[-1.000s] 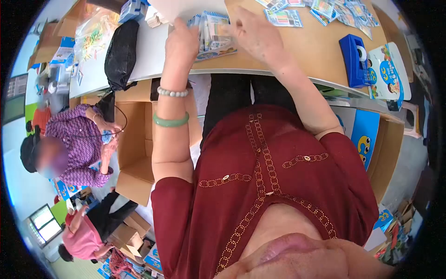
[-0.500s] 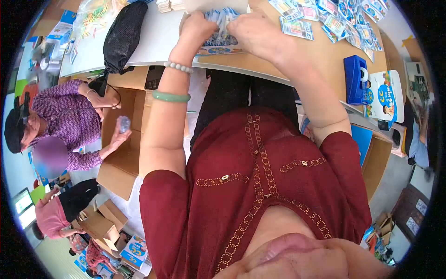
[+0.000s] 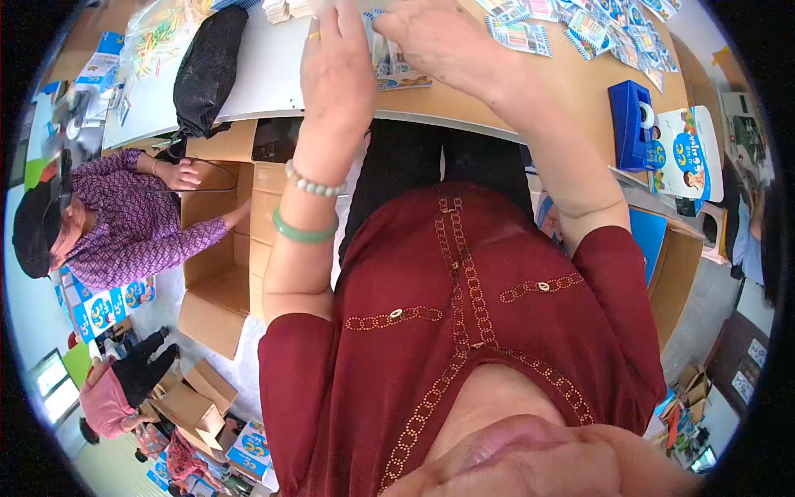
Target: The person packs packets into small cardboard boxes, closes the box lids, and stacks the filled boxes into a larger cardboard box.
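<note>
A small box (image 3: 406, 82) full of small striped packets (image 3: 387, 54) lies near the table's front edge. At its left side is my left hand (image 3: 338, 74), open, with fingers stretched forward and a ring on one finger; nothing shows in it. My right hand (image 3: 431, 40) reaches across the box from the right. It is open, with fingers loosely bent over the packets' far end, and I see nothing held in it. The box's far side is cut off or covered by my hands.
More packets (image 3: 617, 31) are spread at the back right, near a blue tape dispenser (image 3: 631, 124) and a printed card (image 3: 684, 157). Left are a black bag (image 3: 209, 74) and a bag of coloured sticks (image 3: 157, 37). A person in purple (image 3: 132, 224) is beside a carton (image 3: 217, 290).
My left hand has gone from bent fingers at the packets to stretched fingers beside the box. The right hand has moved left over the box. The person in purple has reached toward the carton.
</note>
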{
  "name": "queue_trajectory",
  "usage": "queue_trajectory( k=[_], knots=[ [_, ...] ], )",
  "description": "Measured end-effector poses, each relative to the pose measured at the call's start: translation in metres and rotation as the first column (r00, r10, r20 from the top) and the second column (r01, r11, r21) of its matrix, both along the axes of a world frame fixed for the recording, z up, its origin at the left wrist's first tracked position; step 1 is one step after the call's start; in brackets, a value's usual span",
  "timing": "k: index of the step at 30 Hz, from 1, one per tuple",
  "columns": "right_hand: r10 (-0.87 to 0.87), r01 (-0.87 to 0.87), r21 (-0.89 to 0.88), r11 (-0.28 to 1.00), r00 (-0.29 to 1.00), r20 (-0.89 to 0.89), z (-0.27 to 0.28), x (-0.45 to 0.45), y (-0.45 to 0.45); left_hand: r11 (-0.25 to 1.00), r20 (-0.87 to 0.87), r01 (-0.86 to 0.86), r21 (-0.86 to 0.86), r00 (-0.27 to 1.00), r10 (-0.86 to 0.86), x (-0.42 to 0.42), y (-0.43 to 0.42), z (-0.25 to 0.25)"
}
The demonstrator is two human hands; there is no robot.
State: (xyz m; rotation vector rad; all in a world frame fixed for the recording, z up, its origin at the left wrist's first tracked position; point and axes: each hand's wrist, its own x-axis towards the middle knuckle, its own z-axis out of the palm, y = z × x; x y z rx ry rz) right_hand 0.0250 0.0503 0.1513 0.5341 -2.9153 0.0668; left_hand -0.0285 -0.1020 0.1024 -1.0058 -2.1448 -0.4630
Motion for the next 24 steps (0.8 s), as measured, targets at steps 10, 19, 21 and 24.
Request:
queue_trajectory(
  k=[10, 19, 21, 24],
  knots=[
    [0.134, -0.134, -0.047, 0.99, 0.991, -0.011, -0.062, -0.044, 0.009, 0.91, 0.599, 0.197, -0.366, 0.798, 0.067, 0.017, -0.017, 0.009],
    [0.283, -0.266, -0.116, 0.957, 0.945, 0.166, -0.035, -0.068, -0.005, 0.985, 0.231, 0.165, 0.052, 0.957, -0.173, 0.025, -0.042, -0.001],
    [0.267, -0.14, -0.374, 0.917, 0.911, 0.313, -0.05, -0.071, -0.008, 0.986, 0.13, 0.153, 0.065, 0.979, -0.16, 0.026, -0.051, -0.011],
    [0.275, -0.136, -0.34, 0.931, 0.873, 0.402, -0.048, -0.08, -0.022, 0.936, 0.282, 0.067, 0.346, 0.944, -0.172, 0.024, -0.06, -0.011]
  ],
)
